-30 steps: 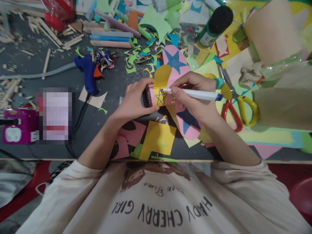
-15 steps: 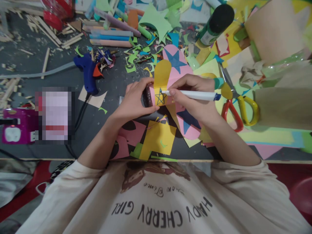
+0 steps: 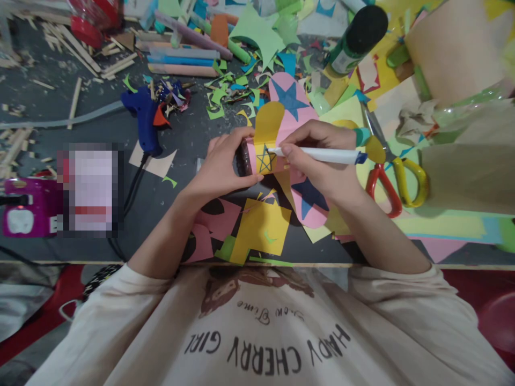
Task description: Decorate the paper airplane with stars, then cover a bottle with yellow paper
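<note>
My left hand is closed around a small paper craft piece with a dark brown, shiny edge. Pink paper and a yellow paper strip with a rounded top cover this piece. On the yellow face is a drawn five-pointed star outline in dark blue. My right hand grips a white marker with a blue end, its tip at the star's upper right. Behind my right hand lies pink paper with blue stars on its rounded ends.
Red-and-yellow-handled scissors lie right of my right hand. A blue glue gun with a cord rests at left. Behind are paper scraps, several markers and a dark green bottle. Yellow paper lies near the table edge.
The marker and my right hand have shifted very slightly to the right. The yellow strip's rounded top has tilted slightly. My left hand keeps its hold.
</note>
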`<action>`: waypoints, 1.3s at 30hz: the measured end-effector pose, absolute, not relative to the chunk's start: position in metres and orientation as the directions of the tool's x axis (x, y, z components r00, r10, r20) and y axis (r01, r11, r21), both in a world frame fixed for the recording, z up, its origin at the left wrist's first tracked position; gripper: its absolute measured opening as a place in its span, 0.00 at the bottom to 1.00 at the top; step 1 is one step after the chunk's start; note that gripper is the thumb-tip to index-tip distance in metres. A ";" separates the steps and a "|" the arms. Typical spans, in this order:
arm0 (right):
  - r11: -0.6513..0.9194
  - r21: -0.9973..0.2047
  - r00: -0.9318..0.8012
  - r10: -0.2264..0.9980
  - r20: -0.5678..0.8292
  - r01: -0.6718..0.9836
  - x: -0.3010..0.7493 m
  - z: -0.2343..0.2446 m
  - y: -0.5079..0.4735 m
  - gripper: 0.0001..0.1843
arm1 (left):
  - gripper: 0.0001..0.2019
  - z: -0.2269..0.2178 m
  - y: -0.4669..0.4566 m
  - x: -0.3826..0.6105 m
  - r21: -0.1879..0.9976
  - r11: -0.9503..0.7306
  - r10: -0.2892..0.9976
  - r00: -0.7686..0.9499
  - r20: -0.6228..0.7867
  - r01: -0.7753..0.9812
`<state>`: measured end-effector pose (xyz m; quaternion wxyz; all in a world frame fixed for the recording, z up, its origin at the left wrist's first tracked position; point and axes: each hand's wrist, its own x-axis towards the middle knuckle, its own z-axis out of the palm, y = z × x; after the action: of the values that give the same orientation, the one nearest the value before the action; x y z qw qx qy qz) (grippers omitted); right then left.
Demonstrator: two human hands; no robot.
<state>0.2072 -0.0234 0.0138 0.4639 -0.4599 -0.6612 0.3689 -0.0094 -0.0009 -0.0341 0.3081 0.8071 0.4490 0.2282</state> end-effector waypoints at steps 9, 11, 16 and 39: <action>0.239 -0.907 -0.202 0.963 0.176 0.347 0.210 0.015 -0.024 0.15 | 0.37 -0.033 0.000 -0.009 0.694 -0.415 0.861 0.501 0.090 0.588; 0.228 -0.911 -0.208 0.964 0.163 0.344 0.211 0.014 -0.023 0.14 | 0.37 -0.033 -0.001 -0.009 0.691 -0.417 0.858 0.507 0.085 0.591; 0.244 -0.920 -0.222 0.958 0.180 0.306 0.210 0.014 -0.023 0.14 | 0.37 -0.034 -0.001 -0.010 0.702 -0.408 0.863 0.497 0.088 0.584; 0.220 -0.937 -0.258 0.954 0.149 0.271 0.202 0.015 -0.030 0.09 | 0.35 -0.032 -0.001 -0.008 0.686 -0.408 0.862 0.501 0.074 0.602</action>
<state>0.2023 -0.0299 0.0147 0.4020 -0.4573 -0.6696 0.4252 -0.0078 -0.0012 -0.0317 0.3038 0.8112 0.4512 0.2145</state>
